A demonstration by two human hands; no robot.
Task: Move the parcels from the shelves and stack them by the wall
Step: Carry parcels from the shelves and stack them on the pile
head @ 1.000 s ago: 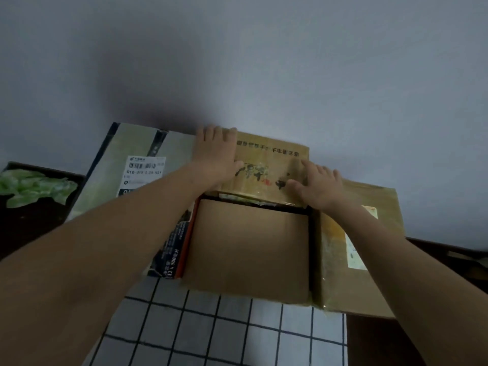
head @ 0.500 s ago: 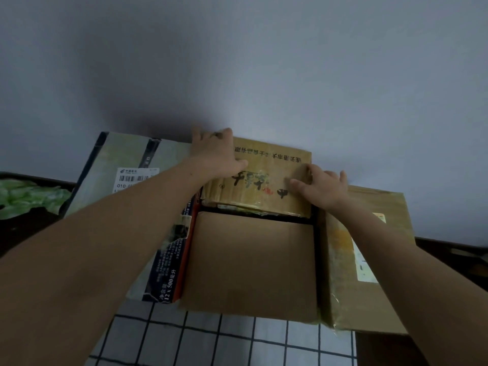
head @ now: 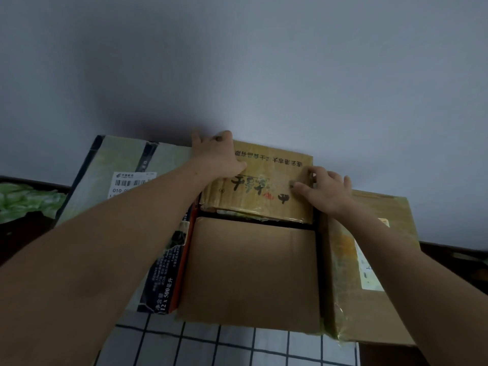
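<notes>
A yellow-brown printed carton with dark characters lies against the grey wall, at the back of a group of parcels. My left hand grips its far left corner, fingers over the back edge. My right hand holds its right edge, fingers curled round the side. In front of it sits a plain brown box. A large taped box with a barcode label stands to the left and a brown taped box to the right.
The parcels rest on a white cloth with a dark grid. A dark tray with green leaves sits at the far left. A dark wooden surface shows at the right, along the wall.
Both hands have shifted on the printed carton: the left one reached over its back corner, the right one moved from its top to its right edge. The view dropped slightly.
</notes>
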